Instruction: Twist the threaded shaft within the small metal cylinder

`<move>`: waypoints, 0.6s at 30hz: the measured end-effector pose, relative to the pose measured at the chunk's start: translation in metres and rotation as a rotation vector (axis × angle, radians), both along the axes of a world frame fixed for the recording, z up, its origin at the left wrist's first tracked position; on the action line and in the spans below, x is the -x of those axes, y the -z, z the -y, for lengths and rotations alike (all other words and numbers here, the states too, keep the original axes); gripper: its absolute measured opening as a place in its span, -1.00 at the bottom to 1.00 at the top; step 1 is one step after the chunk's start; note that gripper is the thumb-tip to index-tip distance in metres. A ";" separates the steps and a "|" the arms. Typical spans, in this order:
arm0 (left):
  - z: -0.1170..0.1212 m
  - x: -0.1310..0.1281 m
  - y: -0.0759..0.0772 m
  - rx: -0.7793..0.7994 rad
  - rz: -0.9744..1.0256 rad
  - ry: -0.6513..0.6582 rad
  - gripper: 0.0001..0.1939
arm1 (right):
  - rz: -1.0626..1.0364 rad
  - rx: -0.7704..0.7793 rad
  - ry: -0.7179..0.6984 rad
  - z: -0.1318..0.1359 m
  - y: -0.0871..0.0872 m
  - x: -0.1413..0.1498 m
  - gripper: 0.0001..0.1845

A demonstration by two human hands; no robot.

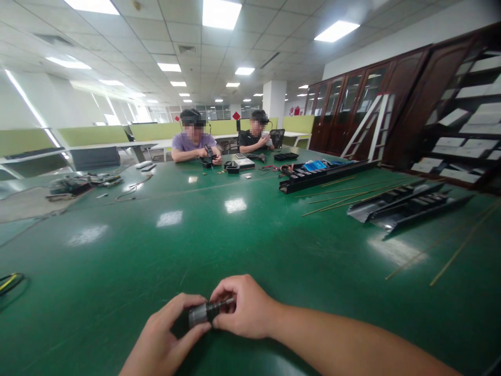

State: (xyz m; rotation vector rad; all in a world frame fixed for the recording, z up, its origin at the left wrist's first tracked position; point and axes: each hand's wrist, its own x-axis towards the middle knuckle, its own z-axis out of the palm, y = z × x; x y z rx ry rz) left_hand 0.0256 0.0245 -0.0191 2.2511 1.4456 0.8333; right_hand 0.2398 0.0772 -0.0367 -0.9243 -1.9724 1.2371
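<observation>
Metal cylinder (205,313), short and dark at one end, held level in a narrow two-handed grip, its left end in the fingers of the left hand (164,334) and its right end under the curled fingers of the right hand (245,308). Below both hands, a green-topped workbench (156,250). Off to the left, a coil of black and yellow cable (10,284). To the right, long thin rods (462,245) and slotted black metal rails (407,209). Farther along the bench, a black channel (324,175) beside a blue packet (315,166). At the far edge, a seated co-worker in a lilac T-shirt (193,142), both hands on a small black device (209,154), and a second in a black shirt (252,141). Beyond, dark glass-fronted cabinets (352,104).
</observation>
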 end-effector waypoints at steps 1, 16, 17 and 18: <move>0.000 0.000 0.000 0.014 -0.003 0.005 -0.79 | 0.012 -0.017 0.001 0.000 -0.001 0.000 -0.67; 0.000 -0.004 -0.001 -0.098 0.008 0.001 -0.79 | 0.049 -0.089 0.003 0.001 -0.004 -0.002 -0.77; 0.001 -0.004 -0.001 -0.115 0.007 -0.001 -0.79 | 0.047 -0.090 0.005 0.001 -0.005 -0.002 -0.78; 0.001 -0.004 -0.002 -0.128 0.007 -0.004 -0.79 | 0.044 -0.089 0.005 0.001 -0.005 -0.002 -0.78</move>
